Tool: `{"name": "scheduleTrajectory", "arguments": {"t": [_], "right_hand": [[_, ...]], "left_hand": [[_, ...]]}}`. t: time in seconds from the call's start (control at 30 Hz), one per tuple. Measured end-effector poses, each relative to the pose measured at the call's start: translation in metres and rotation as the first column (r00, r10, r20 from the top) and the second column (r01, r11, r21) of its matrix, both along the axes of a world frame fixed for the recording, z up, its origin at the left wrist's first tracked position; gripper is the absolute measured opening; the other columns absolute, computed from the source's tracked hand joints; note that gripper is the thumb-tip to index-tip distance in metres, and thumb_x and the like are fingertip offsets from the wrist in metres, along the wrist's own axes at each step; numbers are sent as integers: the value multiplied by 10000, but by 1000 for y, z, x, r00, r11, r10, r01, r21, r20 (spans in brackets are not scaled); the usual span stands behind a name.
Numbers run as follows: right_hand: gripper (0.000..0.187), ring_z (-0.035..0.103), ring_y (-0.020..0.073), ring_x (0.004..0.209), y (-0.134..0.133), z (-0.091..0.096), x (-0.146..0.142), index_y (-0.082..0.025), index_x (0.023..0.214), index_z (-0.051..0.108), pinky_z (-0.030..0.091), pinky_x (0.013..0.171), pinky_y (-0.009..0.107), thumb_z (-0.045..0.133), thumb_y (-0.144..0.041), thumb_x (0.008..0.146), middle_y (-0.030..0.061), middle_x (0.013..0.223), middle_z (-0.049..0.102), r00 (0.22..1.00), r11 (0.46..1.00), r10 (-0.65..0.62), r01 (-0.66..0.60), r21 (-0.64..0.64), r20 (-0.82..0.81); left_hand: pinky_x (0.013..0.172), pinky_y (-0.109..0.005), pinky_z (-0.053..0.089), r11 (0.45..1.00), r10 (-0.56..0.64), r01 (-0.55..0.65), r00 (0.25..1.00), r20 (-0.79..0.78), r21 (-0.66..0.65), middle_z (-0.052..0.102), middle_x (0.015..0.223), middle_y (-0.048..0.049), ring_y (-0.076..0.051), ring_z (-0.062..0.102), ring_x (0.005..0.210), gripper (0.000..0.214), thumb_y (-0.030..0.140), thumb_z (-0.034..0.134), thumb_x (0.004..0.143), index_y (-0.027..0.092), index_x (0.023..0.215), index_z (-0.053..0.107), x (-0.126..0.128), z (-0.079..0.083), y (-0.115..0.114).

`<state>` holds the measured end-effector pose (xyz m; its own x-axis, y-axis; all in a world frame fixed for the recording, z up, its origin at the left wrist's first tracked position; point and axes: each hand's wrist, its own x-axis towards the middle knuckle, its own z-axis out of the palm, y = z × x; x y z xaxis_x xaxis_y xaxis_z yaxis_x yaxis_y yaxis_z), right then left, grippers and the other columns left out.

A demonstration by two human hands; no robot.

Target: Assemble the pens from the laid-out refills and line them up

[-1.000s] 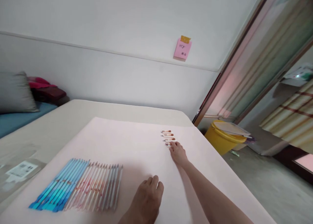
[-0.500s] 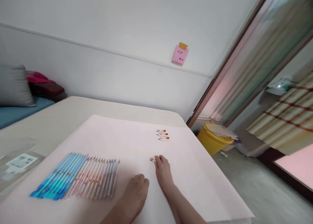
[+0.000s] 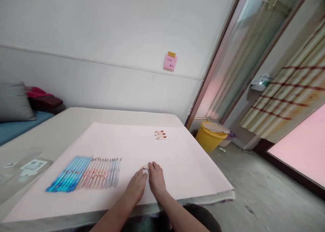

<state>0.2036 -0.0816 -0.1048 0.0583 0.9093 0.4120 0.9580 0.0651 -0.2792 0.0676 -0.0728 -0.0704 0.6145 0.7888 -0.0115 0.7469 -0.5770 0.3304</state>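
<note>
A short cream-and-brown pen-like piece lies between my two hands, low over the pink sheet; its exact kind is too small to make out. My right hand pinches its right end between closed fingers. At the left end, my left hand is closed, fingertips against the piece and partly hidden. Further back, three similar short pieces with thin dark tips lie in a row. To the left, several blue pens lie side by side, followed by pale pink and grey pens, tips pointing away from me.
A pink sheet covers much of the cream table. Clear plastic packaging lies at its left. A yellow bin stands on the floor beyond the right edge. A pink note is taped to the wall behind.
My left hand has moved forward to meet the small piece and my right hand. The view has shifted, bringing the table's front edge into sight.
</note>
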Motion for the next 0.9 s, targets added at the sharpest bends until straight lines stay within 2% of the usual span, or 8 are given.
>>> {"name": "scheduleTrajectory", "arguments": {"t": [0.1,0.17,0.3,0.43,0.6,0.9], "right_hand": [[275,486,225,1036,1,-2,0,-182,1119,514,378,873,367,396,-122,878,118,1167,519,1000,1000,-10,10,4,-22],[245,480,225,1036,0,-2,1,-156,1093,515,376,868,363,383,-136,887,135,1187,498,999,1000,-18,18,4,-37],[179,495,205,948,-2,0,1,-159,980,549,385,818,335,404,-142,877,113,1122,514,999,1000,4,-4,-2,-54],[154,490,198,896,-6,8,1,-159,941,570,371,784,318,445,-137,853,89,1030,543,998,999,49,-49,0,-37],[196,488,194,877,-9,15,1,-168,846,601,345,756,312,411,-123,864,74,962,564,997,997,71,-71,-8,-10],[196,474,214,885,-6,18,0,-158,895,627,323,754,335,447,-127,822,89,970,558,998,997,60,-60,-56,-3]], "left_hand": [[992,-338,296,990,130,-126,988,81,-61,348,1392,-141,-211,400,1216,451,14,329,765,134,1176,471,2,-8,-7],[1001,-358,280,975,213,-206,973,94,-81,353,1373,-167,-229,351,1256,427,30,318,783,111,1182,448,3,-13,-11],[992,-348,287,954,292,-282,951,105,-100,387,1333,-122,-206,368,1241,350,81,358,801,156,1130,449,2,-19,-16],[961,-281,311,945,323,-310,937,134,-109,409,1282,-112,-174,427,1178,300,93,430,777,156,1068,465,0,-16,-15],[950,-276,313,941,332,-317,932,144,-116,437,1226,-92,-168,438,1146,284,70,450,766,173,1029,476,2,-13,-12],[952,-272,304,944,316,-297,938,140,-141,455,1147,-63,-170,443,1103,333,108,549,725,169,1049,500,-3,-9,1]]}}
